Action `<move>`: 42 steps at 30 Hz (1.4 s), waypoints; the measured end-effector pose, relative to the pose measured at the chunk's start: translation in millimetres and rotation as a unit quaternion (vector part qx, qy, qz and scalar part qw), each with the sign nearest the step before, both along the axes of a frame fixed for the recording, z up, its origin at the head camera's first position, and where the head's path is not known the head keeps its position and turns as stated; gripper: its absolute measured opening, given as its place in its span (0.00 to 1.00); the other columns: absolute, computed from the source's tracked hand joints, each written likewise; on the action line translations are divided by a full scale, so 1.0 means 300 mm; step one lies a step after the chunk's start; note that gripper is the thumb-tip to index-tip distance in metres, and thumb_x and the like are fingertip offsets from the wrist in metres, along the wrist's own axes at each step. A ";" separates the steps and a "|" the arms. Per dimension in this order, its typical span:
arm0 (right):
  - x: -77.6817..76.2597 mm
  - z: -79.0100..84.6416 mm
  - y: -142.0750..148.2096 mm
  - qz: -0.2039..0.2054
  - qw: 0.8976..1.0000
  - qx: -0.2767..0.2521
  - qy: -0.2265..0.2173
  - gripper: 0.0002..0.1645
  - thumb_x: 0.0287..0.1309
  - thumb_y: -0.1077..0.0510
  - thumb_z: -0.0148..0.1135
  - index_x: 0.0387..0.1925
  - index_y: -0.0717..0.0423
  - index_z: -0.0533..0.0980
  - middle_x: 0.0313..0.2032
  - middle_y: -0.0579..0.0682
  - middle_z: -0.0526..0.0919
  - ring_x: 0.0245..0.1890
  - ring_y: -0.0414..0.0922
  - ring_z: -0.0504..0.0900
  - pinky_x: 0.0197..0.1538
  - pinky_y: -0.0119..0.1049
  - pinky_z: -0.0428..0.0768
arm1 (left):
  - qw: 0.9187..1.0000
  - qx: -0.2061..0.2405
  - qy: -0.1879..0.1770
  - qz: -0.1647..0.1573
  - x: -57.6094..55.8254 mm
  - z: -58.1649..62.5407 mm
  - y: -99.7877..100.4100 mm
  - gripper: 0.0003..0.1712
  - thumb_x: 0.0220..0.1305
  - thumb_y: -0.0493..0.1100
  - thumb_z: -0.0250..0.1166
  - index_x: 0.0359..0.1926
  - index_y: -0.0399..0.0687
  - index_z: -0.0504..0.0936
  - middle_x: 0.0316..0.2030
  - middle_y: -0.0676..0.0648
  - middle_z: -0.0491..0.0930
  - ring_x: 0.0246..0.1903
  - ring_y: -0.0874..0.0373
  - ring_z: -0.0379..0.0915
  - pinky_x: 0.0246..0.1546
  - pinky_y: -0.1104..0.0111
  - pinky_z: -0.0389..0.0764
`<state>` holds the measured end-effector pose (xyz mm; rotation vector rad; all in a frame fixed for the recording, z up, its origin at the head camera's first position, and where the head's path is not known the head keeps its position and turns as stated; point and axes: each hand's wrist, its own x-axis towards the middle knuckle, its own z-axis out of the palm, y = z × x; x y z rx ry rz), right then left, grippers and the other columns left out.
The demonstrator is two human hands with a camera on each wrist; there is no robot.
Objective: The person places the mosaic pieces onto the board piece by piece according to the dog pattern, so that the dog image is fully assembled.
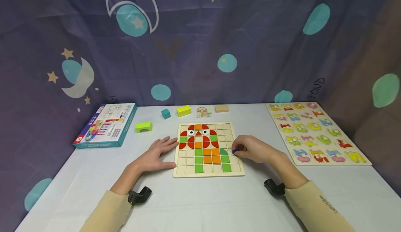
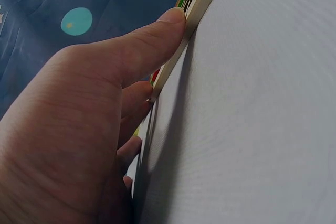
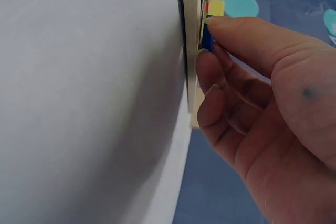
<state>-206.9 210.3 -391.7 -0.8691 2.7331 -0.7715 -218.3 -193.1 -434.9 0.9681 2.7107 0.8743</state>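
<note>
A wooden grid board (image 1: 185, 160) lies in the middle of the white table, with red, orange, green and white flat tiles set in many of its squares, two of them with printed eyes. My left hand (image 1: 158, 155) lies with fingers spread at the board's left edge, and its thumb (image 2: 170, 19) touches the rim in the left wrist view. At the right side of the grid, my right hand (image 1: 254, 149) pinches a small blue tile (image 3: 207, 36) between thumb and fingers, close over the board. Most of that tile is hidden by the fingers.
Behind the board stand a teal cube (image 1: 165, 114), a yellow block (image 1: 183, 110), a small pattern card (image 1: 204, 112) and a plain wooden block (image 1: 221, 108). A green arch block (image 1: 143, 126) and a flat box (image 1: 106, 125) are left; a number puzzle board (image 1: 316, 131) lies right.
</note>
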 end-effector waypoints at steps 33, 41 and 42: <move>-0.022 -0.008 -0.037 0.038 0.999 -0.012 0.028 0.08 0.60 0.68 0.69 0.34 0.52 0.82 0.35 0.41 0.79 0.36 0.40 0.75 0.45 0.38 0.81 | 1.000 0.001 0.000 0.004 0.003 0.007 0.000 0.49 0.58 0.61 0.73 0.74 0.45 0.67 0.75 0.47 0.60 0.77 0.44 0.42 0.74 0.45 0.38; -0.012 0.001 -0.020 0.020 1.000 -0.022 0.006 0.06 0.61 0.65 0.69 0.37 0.50 0.83 0.37 0.40 0.80 0.37 0.41 0.76 0.44 0.37 0.80 | 1.000 0.001 0.002 -0.001 0.002 0.005 0.005 0.49 0.58 0.60 0.72 0.74 0.45 0.67 0.75 0.47 0.60 0.77 0.43 0.42 0.74 0.44 0.38; -0.012 0.003 -0.017 0.015 1.000 -0.023 0.002 0.06 0.62 0.65 0.69 0.37 0.50 0.83 0.37 0.40 0.80 0.37 0.41 0.76 0.44 0.37 0.80 | 1.000 0.001 0.003 -0.002 0.001 0.005 0.005 0.49 0.58 0.60 0.72 0.74 0.45 0.67 0.75 0.47 0.60 0.77 0.43 0.42 0.74 0.44 0.38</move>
